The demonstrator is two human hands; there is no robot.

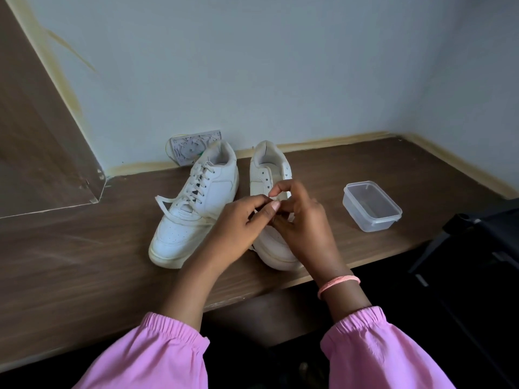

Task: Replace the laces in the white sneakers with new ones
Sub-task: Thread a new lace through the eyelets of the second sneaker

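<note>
Right sneaker: on the wooden desk, mid-frame, under both hands. Upper eyelets bare, no lace thru them; lower eyelets hidden by the hands.
Axis/heading: long axis runs near-to-far; toe twd the person at the desk's front edge, heel collar twd the wall. Sits upright on its sole.
Lace: only a short white bit shows betw the fingers; can't tell new or old, or which eyelet it's at.
Left hand: fingers curled, thumb + forefinger pinching smth small at the lace, over the shoe's mid-vamp.
Right hand: fingers curled in, tips meeting the left hand's; seems to grip the same lace, exact hold hidden.
Left sneaker: just beside, toe twd the person but angled left; fully laced, a loose white end looping out to its left.
Risks (my read): lace tip may fray or miss the eyelet as the hands block the view; uneven ends if one side is pulled too far; a hard tug could slide the shoe off the nearby edge, since nothing pins it down.
Nearby: clear lidded plastic box to the right, well apart; white patterned packet against the wall behind the shoes.
</note>
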